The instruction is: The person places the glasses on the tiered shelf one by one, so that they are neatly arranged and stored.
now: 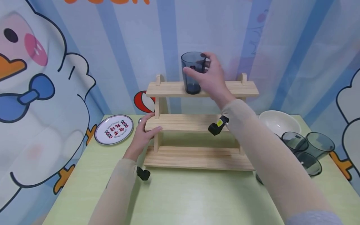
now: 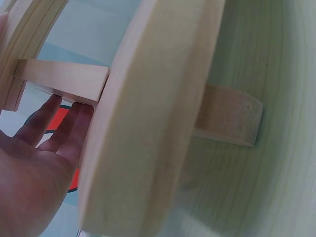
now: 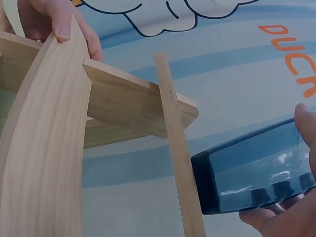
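A three-tier wooden shelf [image 1: 199, 158] stands on the table in the head view. My right hand [image 1: 214, 79] holds a dark tinted drinking glass [image 1: 192, 83] upright at the top tier, thumb on the near side and fingers round the far side. In the right wrist view, the base of the glass [image 3: 247, 177] meets the top board [image 3: 178, 163]. My left hand [image 1: 142, 136] grips the left end of the middle board [image 1: 185, 122], its thumb over the front. Up close in the left wrist view, the left fingertips [image 2: 54, 103] touch the side upright [image 2: 64, 79].
Right of the shelf, several more tinted glasses [image 1: 322, 145] stand together, partly hidden by my right sleeve. Behind them is a white bowl [image 1: 278, 122]. A white plate with red lettering [image 1: 113, 129] lies to the left on the pale green table [image 1: 202, 200]. A printed curtain [image 1: 135, 47] hangs behind.
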`<state>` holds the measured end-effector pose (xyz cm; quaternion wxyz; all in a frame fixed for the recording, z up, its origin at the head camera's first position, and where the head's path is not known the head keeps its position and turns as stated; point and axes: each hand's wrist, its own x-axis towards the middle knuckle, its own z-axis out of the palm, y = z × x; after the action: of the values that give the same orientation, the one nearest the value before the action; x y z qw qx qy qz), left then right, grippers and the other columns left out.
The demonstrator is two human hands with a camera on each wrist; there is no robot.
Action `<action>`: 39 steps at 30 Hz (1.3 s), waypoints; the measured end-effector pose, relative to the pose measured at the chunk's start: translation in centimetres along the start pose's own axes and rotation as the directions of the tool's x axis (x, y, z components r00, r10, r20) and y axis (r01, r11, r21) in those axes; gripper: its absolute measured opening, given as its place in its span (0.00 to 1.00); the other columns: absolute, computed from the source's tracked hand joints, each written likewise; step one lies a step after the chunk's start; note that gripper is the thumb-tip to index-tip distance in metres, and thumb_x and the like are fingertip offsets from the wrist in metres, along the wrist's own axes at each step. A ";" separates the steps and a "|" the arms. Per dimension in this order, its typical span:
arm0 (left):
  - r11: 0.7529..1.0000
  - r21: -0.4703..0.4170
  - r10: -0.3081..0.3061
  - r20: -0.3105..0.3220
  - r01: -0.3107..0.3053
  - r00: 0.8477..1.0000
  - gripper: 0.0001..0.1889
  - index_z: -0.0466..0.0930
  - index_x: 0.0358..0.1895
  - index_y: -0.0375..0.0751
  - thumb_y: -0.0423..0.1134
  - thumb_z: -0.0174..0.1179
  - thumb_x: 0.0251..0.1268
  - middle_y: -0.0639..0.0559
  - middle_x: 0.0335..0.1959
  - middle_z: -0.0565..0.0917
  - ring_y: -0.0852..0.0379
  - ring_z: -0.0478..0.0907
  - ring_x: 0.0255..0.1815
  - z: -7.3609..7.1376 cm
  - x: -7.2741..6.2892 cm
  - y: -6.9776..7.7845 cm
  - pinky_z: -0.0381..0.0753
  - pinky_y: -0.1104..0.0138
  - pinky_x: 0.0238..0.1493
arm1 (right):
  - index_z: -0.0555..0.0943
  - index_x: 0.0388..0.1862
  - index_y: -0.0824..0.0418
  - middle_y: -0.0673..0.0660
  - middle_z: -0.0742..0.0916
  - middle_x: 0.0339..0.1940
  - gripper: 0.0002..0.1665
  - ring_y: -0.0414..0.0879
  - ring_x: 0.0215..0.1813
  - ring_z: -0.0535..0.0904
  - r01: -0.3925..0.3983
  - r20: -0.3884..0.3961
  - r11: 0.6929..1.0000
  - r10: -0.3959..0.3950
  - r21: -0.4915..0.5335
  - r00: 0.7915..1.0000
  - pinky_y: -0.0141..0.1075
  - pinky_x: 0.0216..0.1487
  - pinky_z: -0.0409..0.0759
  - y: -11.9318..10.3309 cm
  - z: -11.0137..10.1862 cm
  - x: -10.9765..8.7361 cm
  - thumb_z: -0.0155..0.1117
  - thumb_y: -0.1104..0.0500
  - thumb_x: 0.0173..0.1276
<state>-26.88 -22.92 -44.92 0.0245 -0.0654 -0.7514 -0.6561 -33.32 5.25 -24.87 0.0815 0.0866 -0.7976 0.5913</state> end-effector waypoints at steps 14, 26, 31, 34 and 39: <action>1.000 -0.002 -0.026 0.002 0.026 1.000 0.36 0.63 0.80 0.58 0.43 0.69 0.73 0.49 0.80 0.61 0.40 0.79 0.61 0.0 0.2 0.1 0.80 0.47 0.65 | 0.56 0.84 0.44 0.54 0.71 0.79 0.58 0.48 0.77 0.68 0.005 -0.002 0.999 -0.005 -0.034 1.000 0.42 0.72 0.74 0.1 0.4 0.1 0.76 0.35 0.64; 1.000 -0.004 -0.027 -0.002 0.027 1.000 0.35 0.64 0.79 0.57 0.41 0.68 0.73 0.49 0.81 0.59 0.38 0.77 0.64 0.3 0.2 0.1 0.78 0.43 0.66 | 0.51 0.87 0.42 0.53 0.67 0.83 0.61 0.50 0.81 0.65 -0.025 0.108 1.000 0.026 -0.009 0.994 0.45 0.77 0.69 0.4 -1.4 -1.3 0.78 0.39 0.64; 1.000 -0.001 -0.027 -0.005 0.027 1.000 0.35 0.64 0.79 0.58 0.41 0.68 0.73 0.48 0.79 0.60 0.38 0.75 0.65 0.4 0.3 0.0 0.77 0.42 0.67 | 0.53 0.86 0.44 0.54 0.67 0.83 0.59 0.52 0.82 0.64 0.000 0.166 1.000 0.002 -0.008 0.986 0.47 0.78 0.68 0.9 -3.1 -2.4 0.77 0.39 0.65; 1.000 0.001 -0.031 -0.003 0.031 1.000 0.35 0.64 0.79 0.59 0.41 0.68 0.73 0.48 0.79 0.60 0.38 0.74 0.66 0.4 0.4 0.0 0.77 0.42 0.67 | 0.54 0.85 0.43 0.53 0.68 0.82 0.58 0.51 0.82 0.63 0.008 0.196 1.000 -0.004 -0.020 0.981 0.49 0.78 0.68 1.2 -4.2 -3.2 0.77 0.38 0.65; 0.999 0.001 -0.041 -0.001 0.041 0.999 0.36 0.63 0.79 0.59 0.42 0.68 0.73 0.47 0.79 0.60 0.37 0.74 0.66 0.3 0.5 -0.1 0.76 0.42 0.68 | 0.55 0.85 0.43 0.52 0.70 0.82 0.56 0.50 0.81 0.65 0.035 0.229 0.998 -0.021 -0.056 0.973 0.50 0.79 0.66 1.9 -6.2 -4.5 0.76 0.39 0.66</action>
<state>-27.39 -22.55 -45.00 0.0114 -0.0498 -0.7530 -0.6560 -29.20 11.91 -25.90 0.0003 0.1628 -0.8176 0.5524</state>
